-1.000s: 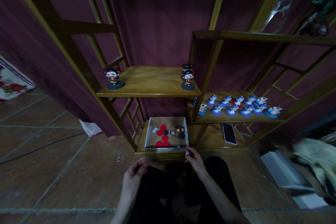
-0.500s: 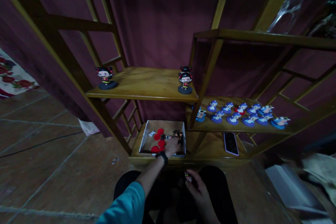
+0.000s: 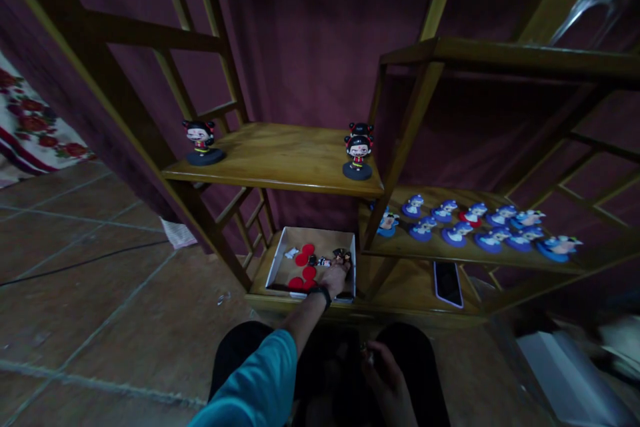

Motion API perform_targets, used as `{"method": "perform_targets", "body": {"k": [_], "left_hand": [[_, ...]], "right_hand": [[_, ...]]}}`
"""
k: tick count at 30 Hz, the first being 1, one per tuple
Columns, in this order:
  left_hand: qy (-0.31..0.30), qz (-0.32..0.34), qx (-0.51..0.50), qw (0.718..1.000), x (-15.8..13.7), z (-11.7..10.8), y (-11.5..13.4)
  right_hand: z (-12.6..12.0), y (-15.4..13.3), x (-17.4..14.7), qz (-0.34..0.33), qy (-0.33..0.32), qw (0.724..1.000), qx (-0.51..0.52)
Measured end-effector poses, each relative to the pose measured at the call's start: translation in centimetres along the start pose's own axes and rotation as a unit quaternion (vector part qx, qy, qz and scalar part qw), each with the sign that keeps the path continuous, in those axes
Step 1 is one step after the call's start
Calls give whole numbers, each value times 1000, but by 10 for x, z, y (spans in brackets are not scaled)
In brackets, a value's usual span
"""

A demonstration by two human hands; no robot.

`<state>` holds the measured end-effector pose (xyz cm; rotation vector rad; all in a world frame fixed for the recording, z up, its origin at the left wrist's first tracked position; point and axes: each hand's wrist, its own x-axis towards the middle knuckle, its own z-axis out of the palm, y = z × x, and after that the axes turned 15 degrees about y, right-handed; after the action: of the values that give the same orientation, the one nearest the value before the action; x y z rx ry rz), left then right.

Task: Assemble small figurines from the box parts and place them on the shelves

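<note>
My left hand (image 3: 334,278), with a dark band on its wrist, reaches into a shallow cardboard box (image 3: 278,259) on the bottom shelf. Its fingertips are at the small dark figurine pieces (image 3: 342,255) in the right part of the box; their grip is hidden. Red round discs (image 3: 303,259), a small white piece (image 3: 291,253) and a black-and-white figurine piece (image 3: 323,261) lie left of it. Low over my lap, my right hand (image 3: 387,373) is closed on a small figurine (image 3: 367,352), dim and partly covered by the fingers.
On the upper shelf (image 3: 280,153) stand black-haired figurines at the left (image 3: 201,141) and right (image 3: 359,153). Several blue-and-white figurines (image 3: 457,233) fill the right shelf. A phone (image 3: 449,283) lies below them. A white box (image 3: 565,373) sits on the floor at right.
My view has shifted slightly. My left hand stays in the box, a little further right among the pieces. The right hand has turned, so the figurine in it shows less.
</note>
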<state>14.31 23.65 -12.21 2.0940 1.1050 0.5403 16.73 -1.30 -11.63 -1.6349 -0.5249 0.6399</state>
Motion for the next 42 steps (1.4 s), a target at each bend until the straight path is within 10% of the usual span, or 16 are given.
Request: {"method": "perform_targets", "body": {"k": [9, 13, 16, 26, 42], "left_hand": [[135, -127, -294, 938, -64, -66, -9], [103, -270, -711, 641, -118, -102, -1], [111, -294, -758, 571, -148, -117, 8], [186, -248, -731, 608, -184, -143, 23], [239, -199, -645, 698, -201, -153, 37]], "right_hand": [[19, -34, 15, 17, -15, 999, 36], [49, -79, 27, -30, -43, 997, 64], [72, -109, 29, -73, -84, 991, 73], [113, -129, 15, -186, -165, 968, 43], [109, -140, -5, -311, -136, 938, -69]]}}
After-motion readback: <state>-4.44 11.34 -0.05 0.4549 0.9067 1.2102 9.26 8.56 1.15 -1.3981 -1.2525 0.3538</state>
